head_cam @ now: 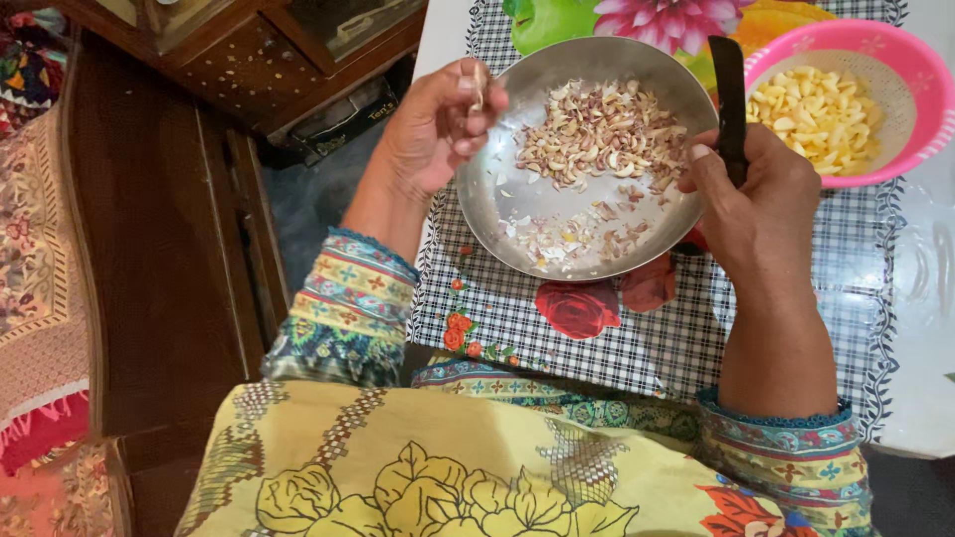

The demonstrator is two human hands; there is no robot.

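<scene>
Steel gleams at the middle of the view: a round metal bowl [587, 159] sits on the counter [637, 328], which is spread with a black-and-white checked cloth printed with red roses. Inside the bowl lies a heap of garlic skins and trimmings [602, 134], pale and purplish, with a thinner scatter of scraps lower down near the rim.

The left hand [438, 124] is at the bowl's left edge, its fingers curled together and pinched on a small garlic clove [477, 89] held between thumb and fingertips, just over the rim. The right hand [761, 204] rests at the bowl's right edge, closed around the handle of a dark-bladed knife [729, 94]; the blade points up and away from the person, standing between the bowl and a pink colander [920, 85] just beside it. The colander holds peeled garlic cloves [821, 114], yellowish-white and piled together.

Both forearms come out of sleeves with bands of blue, green and red pattern, and a yellow flowered garment fills the bottom of the view. To the left of the counter stands dark wooden furniture [169, 229], with a patterned rug [35, 249] beyond it.
</scene>
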